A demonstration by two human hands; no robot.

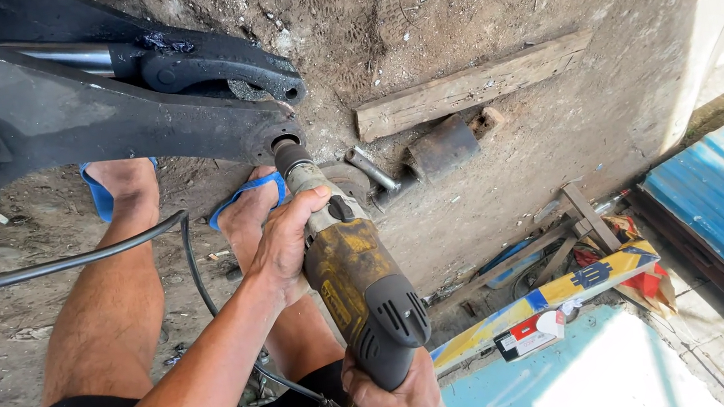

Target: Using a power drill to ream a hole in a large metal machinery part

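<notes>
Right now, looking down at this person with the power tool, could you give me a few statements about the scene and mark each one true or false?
1. Both hands hold the yellow and black power tool. True: the left hand wraps its front, the right hand its rear.
2. The tool's tip points into a hole in the black metal arm. True.
3. The person wears red boots. False: blue sandals.
4. The wooden plank rests on the metal arm. False: it lies on the dirt ground.
5. A black cable runs across the left leg. True.

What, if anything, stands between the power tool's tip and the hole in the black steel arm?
Nothing visible does. The tip of the yellow power tool, held by the left hand and right hand, already sits in the black steel arm hole.
</notes>
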